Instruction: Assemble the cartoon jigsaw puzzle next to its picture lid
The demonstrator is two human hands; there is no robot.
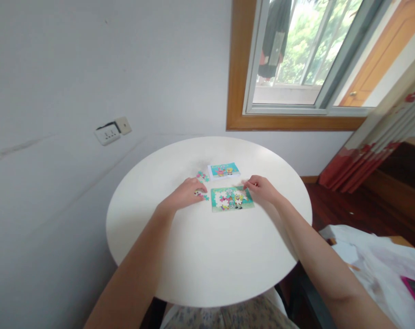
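Note:
A partly filled jigsaw puzzle with cartoon figures and a teal border lies flat on the round white table. White gaps show in its left and middle parts. My left hand rests left of it, thumb and fingers apart around loose puzzle pieces. At the puzzle's upper right corner is my right hand, fingertips pinched together; whatever is between them is too small to make out. Behind the puzzle sits a box with a matching cartoon picture. More loose pieces lie left of this box.
A wall with a socket runs behind the table on the left. On the right are a window with a wooden frame and a red and white curtain. White plastic bags lie at lower right, beside a dark chair armrest.

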